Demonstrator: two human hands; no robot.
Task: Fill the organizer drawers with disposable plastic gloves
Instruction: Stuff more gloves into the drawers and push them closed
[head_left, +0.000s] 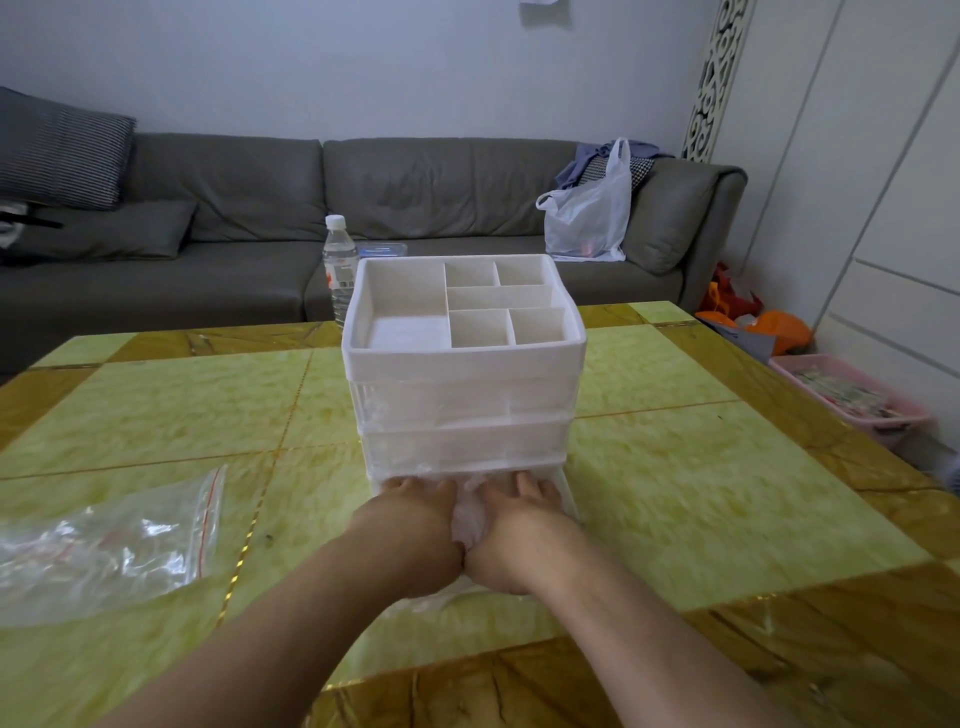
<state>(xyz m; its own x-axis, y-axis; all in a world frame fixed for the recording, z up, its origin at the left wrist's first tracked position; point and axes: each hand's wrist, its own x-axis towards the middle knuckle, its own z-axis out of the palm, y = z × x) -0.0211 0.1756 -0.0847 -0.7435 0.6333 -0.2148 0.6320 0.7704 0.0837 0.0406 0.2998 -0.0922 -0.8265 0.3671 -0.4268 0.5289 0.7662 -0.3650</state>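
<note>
A white organizer (464, 358) with a divided top tray and clear drawers stands in the middle of the yellow-green table (675, 493). Its bottom drawer (566, 493) is pulled out toward me. My left hand (410, 530) and my right hand (519, 535) lie side by side inside that drawer, pressing down on crumpled clear plastic gloves (470, 519) that show between them. My fingertips reach in under the drawer above and are partly hidden. The two upper drawers also hold clear plastic.
A clear zip bag (109, 540) with a red seal lies on the table at the left. Behind the organizer stands a water bottle (340, 265). A grey sofa (260, 208) with a white plastic bag (589, 213) fills the back. A pink basket (852, 395) sits on the floor at right.
</note>
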